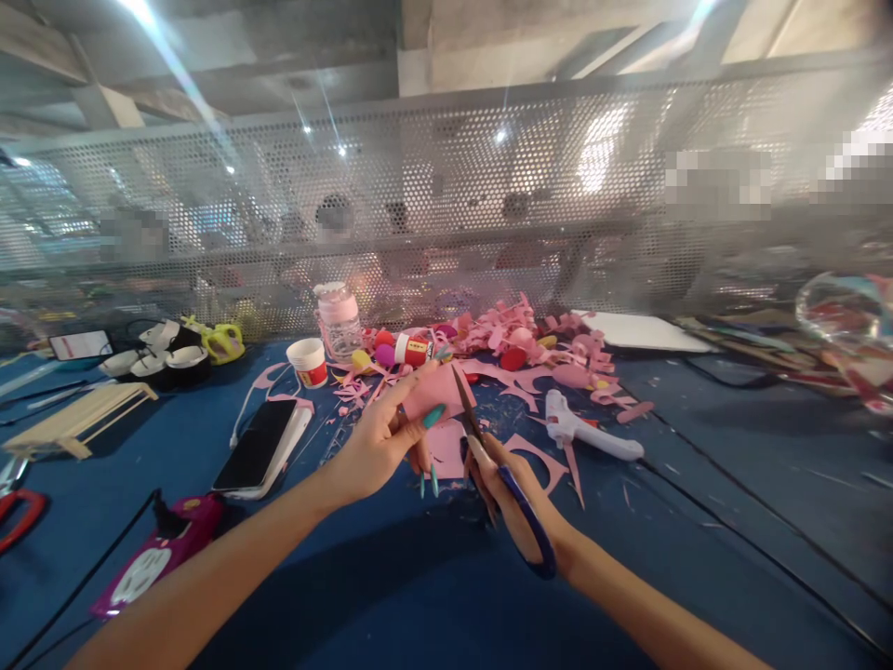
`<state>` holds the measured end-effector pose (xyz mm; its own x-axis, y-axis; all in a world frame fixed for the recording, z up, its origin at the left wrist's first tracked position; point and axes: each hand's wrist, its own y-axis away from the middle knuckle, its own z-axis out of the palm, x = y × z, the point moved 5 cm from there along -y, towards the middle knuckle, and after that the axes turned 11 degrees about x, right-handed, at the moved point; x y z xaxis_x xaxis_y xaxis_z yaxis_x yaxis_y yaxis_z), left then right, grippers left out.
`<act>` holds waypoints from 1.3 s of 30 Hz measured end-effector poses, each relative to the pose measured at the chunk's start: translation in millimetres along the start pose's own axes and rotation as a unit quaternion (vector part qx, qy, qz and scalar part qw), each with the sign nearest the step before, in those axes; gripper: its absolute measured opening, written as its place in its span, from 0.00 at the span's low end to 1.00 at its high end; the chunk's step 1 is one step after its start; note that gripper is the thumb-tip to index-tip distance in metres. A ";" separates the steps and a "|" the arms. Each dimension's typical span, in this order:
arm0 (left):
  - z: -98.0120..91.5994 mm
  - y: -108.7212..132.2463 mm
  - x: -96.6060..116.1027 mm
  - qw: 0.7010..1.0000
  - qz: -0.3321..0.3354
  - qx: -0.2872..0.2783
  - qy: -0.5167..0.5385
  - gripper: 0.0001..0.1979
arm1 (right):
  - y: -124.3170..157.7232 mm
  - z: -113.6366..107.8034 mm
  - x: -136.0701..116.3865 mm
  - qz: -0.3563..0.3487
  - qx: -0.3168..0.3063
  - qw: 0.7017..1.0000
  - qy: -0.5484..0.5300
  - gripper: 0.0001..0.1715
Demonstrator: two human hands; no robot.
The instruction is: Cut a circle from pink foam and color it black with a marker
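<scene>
Near the middle of the view, my left hand (380, 437) pinches a piece of pink sheet (433, 391) between thumb and fingers. My right hand (523, 507) is closed around scissors (525, 535) with dark blue handles. Their blades point up and away from me, at the right edge of the pink piece. Whether the blades have the sheet between them I cannot tell. Below my left fingers lies another pink sheet (446, 447) on the blue table. A pink offcut with a round hole (540, 456) is beside my right hand.
A white glue gun (590, 430) with a black cord lies to the right. Pink scraps (516, 330) heap up by the perforated metal screen (446, 186). Leftward are a paper cup (307, 361), a clear bottle (339, 321), a phone (259, 445) and a purple power strip (157, 558).
</scene>
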<state>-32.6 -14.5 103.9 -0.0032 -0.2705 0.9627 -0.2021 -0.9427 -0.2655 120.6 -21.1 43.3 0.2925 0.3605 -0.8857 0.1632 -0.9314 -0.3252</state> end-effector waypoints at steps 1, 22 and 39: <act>0.0 -0.2 -0.4 1.000 -0.001 0.000 0.000 0.32 | 0.0 -0.1 -0.2 -0.004 0.000 1.000 0.002 0.20; -0.3 -1.6 -0.9 1.000 0.008 0.002 0.015 0.33 | 0.5 -0.6 4.9 -0.001 -0.005 1.000 0.002 0.20; -0.3 -0.7 0.7 1.000 0.016 0.002 -0.004 0.31 | 1.5 0.2 3.6 0.021 0.014 0.999 -0.027 0.26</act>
<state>-32.8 -14.0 104.8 -0.0021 -0.3017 0.9534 -0.1990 -0.9342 -0.2960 121.7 -21.1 39.5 0.2465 0.3185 -0.9153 0.1260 -0.9470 -0.2956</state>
